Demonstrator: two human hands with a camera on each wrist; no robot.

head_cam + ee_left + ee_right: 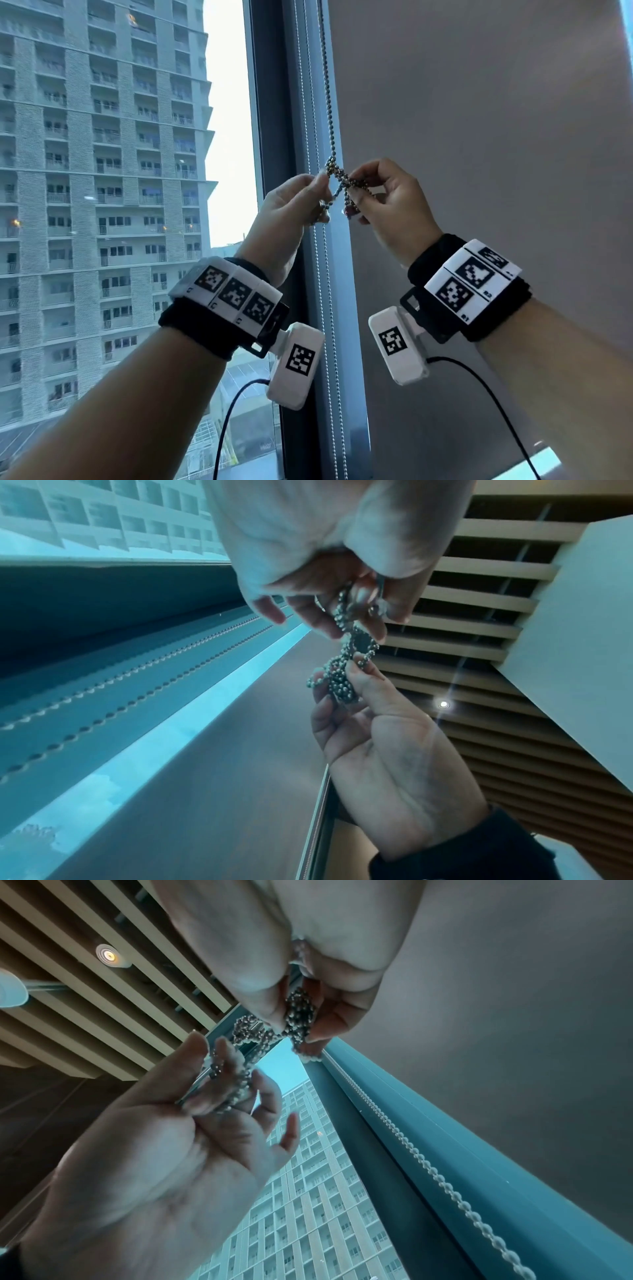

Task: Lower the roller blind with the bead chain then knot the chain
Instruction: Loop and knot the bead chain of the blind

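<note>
The metal bead chain hangs down beside the lowered grey roller blind and is bunched into a tangle of loops between my hands. My left hand pinches strands on the left side of the tangle. My right hand pinches a bundle of beads on its right side. In the left wrist view, the looped chain runs from my left fingers down to my right hand. In the right wrist view, thumb and finger squeeze the bead bundle, and strands cross my left fingers.
A dark window frame stands left of the blind. A second, paler bead chain hangs straight down along it. Glass on the left shows a tall building. Camera cables trail below both wrists. A slatted ceiling is overhead.
</note>
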